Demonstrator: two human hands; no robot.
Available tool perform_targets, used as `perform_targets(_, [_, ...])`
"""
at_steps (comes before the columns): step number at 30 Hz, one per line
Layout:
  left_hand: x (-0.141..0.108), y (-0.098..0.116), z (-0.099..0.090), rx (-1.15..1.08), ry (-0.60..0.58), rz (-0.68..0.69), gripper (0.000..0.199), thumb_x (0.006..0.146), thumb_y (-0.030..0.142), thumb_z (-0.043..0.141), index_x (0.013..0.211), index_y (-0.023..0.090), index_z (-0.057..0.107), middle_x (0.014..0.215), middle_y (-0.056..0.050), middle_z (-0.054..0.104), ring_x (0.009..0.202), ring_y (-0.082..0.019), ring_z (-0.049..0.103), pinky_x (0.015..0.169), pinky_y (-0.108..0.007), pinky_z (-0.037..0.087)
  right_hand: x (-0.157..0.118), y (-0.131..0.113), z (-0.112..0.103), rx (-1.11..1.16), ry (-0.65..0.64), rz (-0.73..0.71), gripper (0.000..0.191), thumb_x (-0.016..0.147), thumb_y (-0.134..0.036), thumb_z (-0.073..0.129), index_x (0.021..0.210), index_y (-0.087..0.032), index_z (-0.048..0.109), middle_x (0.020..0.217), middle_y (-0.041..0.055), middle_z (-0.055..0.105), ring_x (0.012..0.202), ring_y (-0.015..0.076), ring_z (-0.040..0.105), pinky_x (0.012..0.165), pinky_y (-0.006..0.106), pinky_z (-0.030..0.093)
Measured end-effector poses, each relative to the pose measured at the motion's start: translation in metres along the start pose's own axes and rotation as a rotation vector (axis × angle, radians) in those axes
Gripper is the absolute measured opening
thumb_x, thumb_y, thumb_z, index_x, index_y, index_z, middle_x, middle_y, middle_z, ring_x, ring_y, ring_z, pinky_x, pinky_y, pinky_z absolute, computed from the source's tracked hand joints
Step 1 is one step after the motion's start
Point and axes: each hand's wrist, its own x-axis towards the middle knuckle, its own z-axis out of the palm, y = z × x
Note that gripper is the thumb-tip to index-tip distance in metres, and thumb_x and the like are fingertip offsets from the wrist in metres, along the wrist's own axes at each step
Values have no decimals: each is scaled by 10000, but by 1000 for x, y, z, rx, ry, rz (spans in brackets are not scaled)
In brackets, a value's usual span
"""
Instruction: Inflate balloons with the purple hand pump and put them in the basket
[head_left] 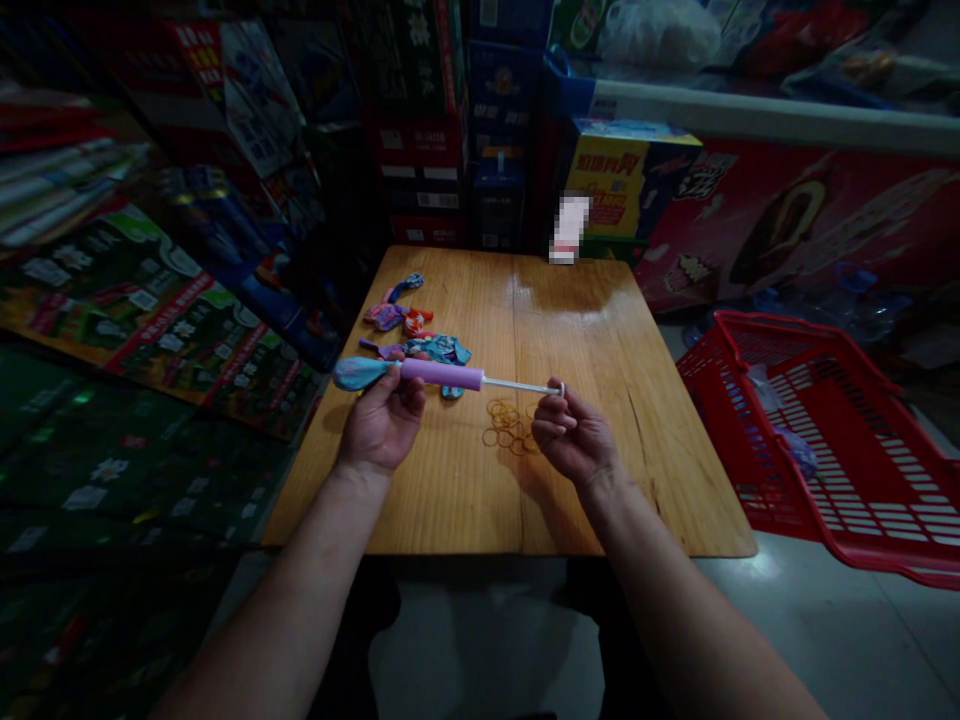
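A purple balloon pump (pixel 442 375) is held level above the table, its white plunger rod (pixel 517 385) drawn out to the right. A small blue marbled balloon (pixel 356 373), slightly swollen, sits on the pump's left end. My left hand (pixel 382 420) is closed around the joint of balloon and pump, thumb on top. The fingers of my right hand (pixel 574 430) grip the handle at the rod's end. Below the pump lie several thin rubber bands (pixel 506 430), partly hidden by my right hand. Limp patterned balloons (pixel 442 348) lie behind the pump, towards the table's left side.
The wooden table (pixel 585 340) has a seam down its middle. To its right stands a red shopping basket (pixel 817 500). Stacked cartons (pixel 420 150) rise behind, and green boxes (pixel 112 460) crowd the left side. A blurred pale object (pixel 570 228) is at the far edge.
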Motion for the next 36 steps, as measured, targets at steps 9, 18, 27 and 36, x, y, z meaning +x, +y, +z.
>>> perform_targets(9, [-21,-34,9,86,-117,-115,328,818,211,729,1139,227,662,1194,-67,697,860,-157,731,663,-202,582,4,24,-2,13,16,124,47,885,-201,625,923,-198,597,696,-47,556,468,52,387,461,170,396])
perform_targets(18, [-4,-17,1,17,16,-47,189,835,263,729,1012,208,693,1062,-27,736,676,-98,688,587,-188,572,7,12,1,-23,5,60,94,905,-174,559,954,-204,633,674,-49,539,446,58,343,446,175,380])
perform_targets(27, [-17,-28,4,34,-103,-113,270,834,240,729,1101,243,684,1218,-39,688,748,-95,692,690,-213,587,4,18,3,7,-16,99,98,902,-193,603,995,-211,631,738,-26,635,472,52,408,456,160,424])
perform_targets(36, [-6,-16,1,9,-135,-107,246,864,206,678,1110,200,672,1194,-74,699,747,-107,707,644,-185,582,4,3,1,319,-106,159,119,945,-96,514,1005,-154,599,685,-60,588,453,5,449,463,105,420])
